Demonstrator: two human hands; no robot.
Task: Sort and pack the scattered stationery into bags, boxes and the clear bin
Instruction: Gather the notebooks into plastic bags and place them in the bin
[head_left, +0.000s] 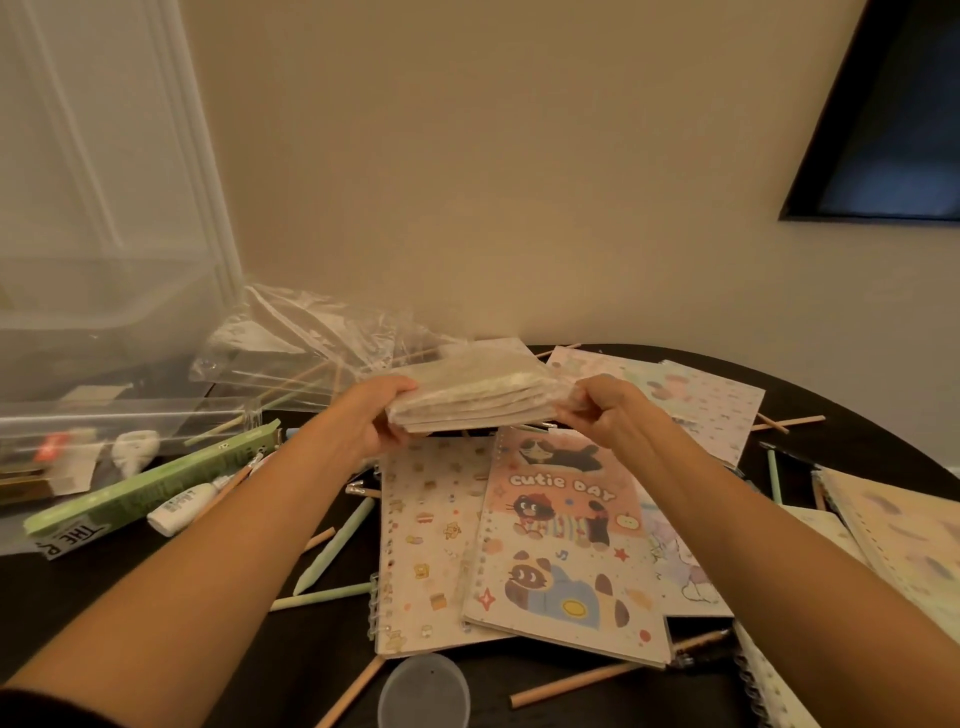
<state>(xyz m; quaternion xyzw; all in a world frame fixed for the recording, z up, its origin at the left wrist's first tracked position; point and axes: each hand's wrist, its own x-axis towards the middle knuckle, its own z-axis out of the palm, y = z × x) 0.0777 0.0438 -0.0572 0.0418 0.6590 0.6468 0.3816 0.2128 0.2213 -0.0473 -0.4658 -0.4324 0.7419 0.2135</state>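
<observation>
Both hands grip a stack of pale flat packets in clear wrap (472, 392), the left hand (382, 418) and the right hand (605, 415) at opposite ends with fingers curled round its edges, holding it above the dark tabletop (311, 649). Just below lies a pink spiral notebook printed "cutie day" (561, 545) among scattered pastel pencils (334, 545). A clear plastic bin (104, 312) and crumpled clear bags (311, 338) sit at left, near a long green box (150, 483).

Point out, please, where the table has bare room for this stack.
Bare table shows far right, beyond the wooden pencil, and near left, below the green box. The middle is crowded with spiral notebooks and pens.
</observation>
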